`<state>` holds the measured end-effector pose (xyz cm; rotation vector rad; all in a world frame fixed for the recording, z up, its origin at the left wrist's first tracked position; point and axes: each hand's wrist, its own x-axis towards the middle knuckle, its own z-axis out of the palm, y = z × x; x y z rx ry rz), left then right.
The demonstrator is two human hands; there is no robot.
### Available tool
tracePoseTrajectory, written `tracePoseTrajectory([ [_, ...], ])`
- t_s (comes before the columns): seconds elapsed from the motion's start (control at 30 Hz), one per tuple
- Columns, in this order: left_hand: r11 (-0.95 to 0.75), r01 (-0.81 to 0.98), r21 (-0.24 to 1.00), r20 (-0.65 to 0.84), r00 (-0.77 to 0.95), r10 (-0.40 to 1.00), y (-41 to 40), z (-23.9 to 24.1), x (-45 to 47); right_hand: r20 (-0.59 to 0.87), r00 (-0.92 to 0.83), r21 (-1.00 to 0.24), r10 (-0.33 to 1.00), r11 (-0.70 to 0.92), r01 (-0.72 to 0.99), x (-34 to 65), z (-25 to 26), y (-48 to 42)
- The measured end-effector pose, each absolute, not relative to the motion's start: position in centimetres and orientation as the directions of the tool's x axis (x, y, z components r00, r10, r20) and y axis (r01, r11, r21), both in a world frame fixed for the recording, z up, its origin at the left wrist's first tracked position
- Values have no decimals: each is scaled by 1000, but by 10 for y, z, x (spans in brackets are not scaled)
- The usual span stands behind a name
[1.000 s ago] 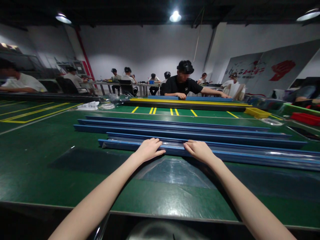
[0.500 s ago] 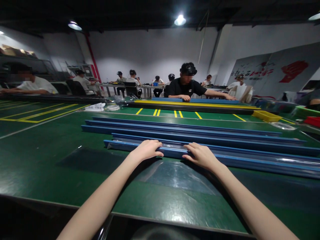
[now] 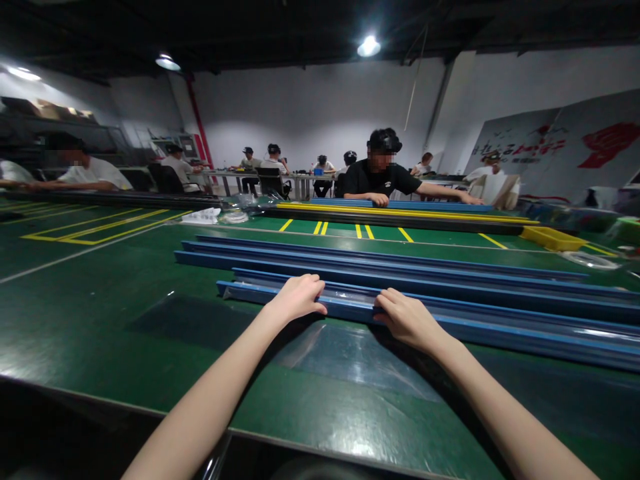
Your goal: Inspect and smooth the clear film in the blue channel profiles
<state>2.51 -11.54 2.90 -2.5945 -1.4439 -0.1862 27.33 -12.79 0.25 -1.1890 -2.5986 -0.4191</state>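
Note:
A long blue channel profile lies across the green table in front of me, with clear plastic film inside its trough. My left hand grips its near wall, fingers hooked over the rim and thumb low on the front face. Further right along the same wall, my right hand is closed over the rim, its fingers curled and its thumb mostly hidden. A clear plastic sheet lies flat on the table just in front of the channel, between my forearms.
Behind the held piece lie more blue channels. Yellow and black strips run across the table further back, near a yellow tray. A co-worker in black reaches over blue strips opposite; several people sit beyond.
The view has swung slightly left, so the scene sits further right. My right hand's fingers have curled tighter and its thumb has tucked in. My left hand keeps its hold on the channel.

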Motion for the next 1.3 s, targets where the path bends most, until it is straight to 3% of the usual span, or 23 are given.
tracePoseTrajectory([
  [0.23, -513, 857, -56, 187, 513, 838, -111, 25, 24, 272, -656, 132, 704, 648, 750, 275, 12, -132],
  [0.5, -542, 840, 18, 49, 541, 840, -118, 27, 29, 188, -624, 65, 758, 624, 778, 285, 22, -137],
  [0.83, -396, 918, 3, 51, 396, 917, -120, 27, 32, 189, -616, 87, 765, 612, 786, 285, 22, -139],
  [1.3, -413, 895, 166, -56, 427, 903, -109, 30, 17, 105, -604, 56, 790, 601, 797, 282, 13, -136],
])
